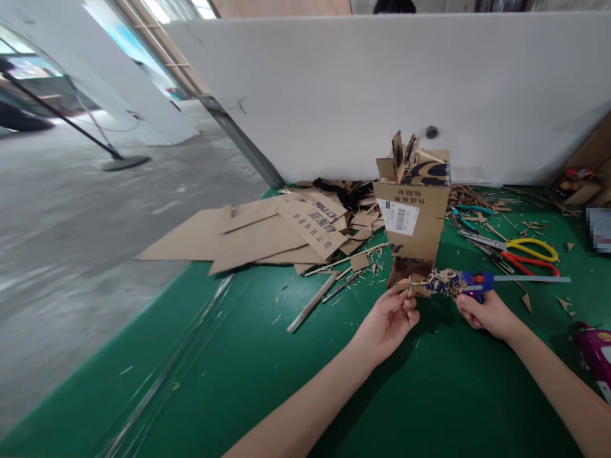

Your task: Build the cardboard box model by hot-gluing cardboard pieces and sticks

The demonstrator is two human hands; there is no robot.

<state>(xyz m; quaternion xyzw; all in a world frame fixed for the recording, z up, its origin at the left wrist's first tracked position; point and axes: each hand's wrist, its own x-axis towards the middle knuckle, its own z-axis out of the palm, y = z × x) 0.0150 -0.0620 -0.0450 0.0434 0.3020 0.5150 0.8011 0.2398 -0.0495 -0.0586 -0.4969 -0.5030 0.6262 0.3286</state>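
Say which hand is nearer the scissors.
Right. The right hand, on the blue glue gun, is just below the scissors in view; the left hand is farther off, to their left.

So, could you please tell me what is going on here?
A person is working with a glue gun at a green table. The right hand holds the glue gun, while the left hand pinches what looks like a small cardboard bit near its front end. Just beyond stands a box, with flat sheets to its left and scissors to its right.
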